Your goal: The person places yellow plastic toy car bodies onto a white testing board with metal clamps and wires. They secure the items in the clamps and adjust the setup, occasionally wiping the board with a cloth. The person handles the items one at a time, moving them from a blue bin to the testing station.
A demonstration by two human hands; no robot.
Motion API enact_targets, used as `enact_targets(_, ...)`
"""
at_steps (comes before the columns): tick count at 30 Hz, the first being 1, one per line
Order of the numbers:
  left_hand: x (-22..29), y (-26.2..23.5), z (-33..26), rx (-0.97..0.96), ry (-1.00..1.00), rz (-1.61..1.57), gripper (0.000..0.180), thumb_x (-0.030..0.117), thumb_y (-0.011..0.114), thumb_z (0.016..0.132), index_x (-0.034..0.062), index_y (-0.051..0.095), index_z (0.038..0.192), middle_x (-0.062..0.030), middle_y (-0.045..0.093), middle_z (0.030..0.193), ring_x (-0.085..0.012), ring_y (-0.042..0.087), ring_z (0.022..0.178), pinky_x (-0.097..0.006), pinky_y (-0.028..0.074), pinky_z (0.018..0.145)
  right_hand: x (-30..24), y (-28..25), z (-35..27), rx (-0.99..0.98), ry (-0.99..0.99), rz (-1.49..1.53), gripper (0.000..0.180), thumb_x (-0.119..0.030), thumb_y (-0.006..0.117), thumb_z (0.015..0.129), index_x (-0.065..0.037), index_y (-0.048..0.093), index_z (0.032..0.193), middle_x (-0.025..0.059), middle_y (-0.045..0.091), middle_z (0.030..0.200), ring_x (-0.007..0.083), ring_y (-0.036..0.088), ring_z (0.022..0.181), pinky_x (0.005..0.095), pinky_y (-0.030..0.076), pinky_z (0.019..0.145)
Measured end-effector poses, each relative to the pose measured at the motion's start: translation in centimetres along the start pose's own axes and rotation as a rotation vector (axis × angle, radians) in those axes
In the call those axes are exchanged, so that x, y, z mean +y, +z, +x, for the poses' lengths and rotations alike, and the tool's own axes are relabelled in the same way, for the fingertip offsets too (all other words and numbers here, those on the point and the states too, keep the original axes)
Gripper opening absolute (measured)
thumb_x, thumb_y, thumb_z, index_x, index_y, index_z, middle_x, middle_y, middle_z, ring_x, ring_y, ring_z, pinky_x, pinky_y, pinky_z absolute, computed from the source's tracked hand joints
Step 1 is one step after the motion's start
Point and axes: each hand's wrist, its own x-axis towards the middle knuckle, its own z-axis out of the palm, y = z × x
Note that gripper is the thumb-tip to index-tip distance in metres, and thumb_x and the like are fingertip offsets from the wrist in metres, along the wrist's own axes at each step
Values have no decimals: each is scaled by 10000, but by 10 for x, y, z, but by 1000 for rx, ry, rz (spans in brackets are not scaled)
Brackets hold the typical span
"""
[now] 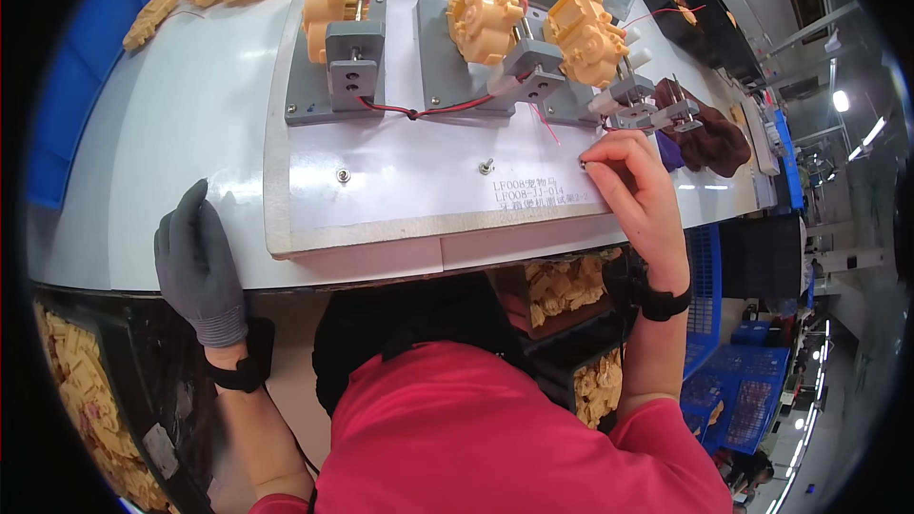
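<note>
Grey fabric covers my left hand point(198, 266), which lies flat with the fingers stretched and close together on the edge of the white tabletop point(171, 143); it holds nothing. My right hand point(640, 192) is bare, and its thumb and forefinger are pinched together on a small metal screw point(583, 164) at the right edge of the pale test board point(400, 190). The screw is very small, so I cannot tell how firmly it is gripped.

Just to the left of this hand, another small screw point(486, 168) stands in the board, and a flat one point(343, 175) is further to the left, nearer to my gloved hand. Directly above my right hand, three grey fixtures carry yellow plastic gearboxes: the nearest gearbox point(585, 33) sits just beyond my fingertips, the middle gearbox point(484, 8) is to its left, and the far gearbox point(333, 0) is further left. A red wire point(419, 112) runs between the fixtures. Below my right wrist, a bin of yellow parts point(562, 286) sits under the tabletop.
</note>
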Motion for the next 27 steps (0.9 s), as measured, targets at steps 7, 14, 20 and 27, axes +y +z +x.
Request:
enact_targets(7, 3, 2, 1, 62, 9, -20, 243, 41, 561, 959, 26, 683, 1168, -80, 640, 885, -208, 569, 793, -319, 472, 736, 3, 6, 0, 49, -38, -60, 71, -38, 650, 919, 4, 645, 975, 97, 613, 994, 217, 601, 919, 307, 478, 820)
enact_targets(14, 3, 0, 0, 47, 7, -34, 245, 42, 558, 966, 37, 682, 1177, -85, 639, 902, -206, 575, 804, -310, 473, 743, 1, 7, 1, 62, -55, -73, 63, -40, 642, 926, 14, 636, 957, 91, 611, 971, 207, 588, 893, 298, 469, 804)
enact_targets(20, 5, -2, 1, 38, 10, -35, 256, 38, 542, 975, 36, 673, 1195, -100, 633, 916, -226, 580, 818, -313, 472, 758, 1, 7, 1, 62, -39, -67, 69, -44, 643, 928, 15, 637, 964, 84, 611, 970, 190, 586, 885, 288, 468, 799)
enact_targets(27, 4, -1, 2, 97, 36, -6, 235, 43, 586, 936, 76, 702, 1138, -72, 648, 882, -223, 582, 766, -329, 480, 713, -7, 17, -4, 300, -121, -124, 93, -45, 655, 926, 8, 642, 1000, 91, 610, 969, 187, 600, 889, 287, 483, 813)
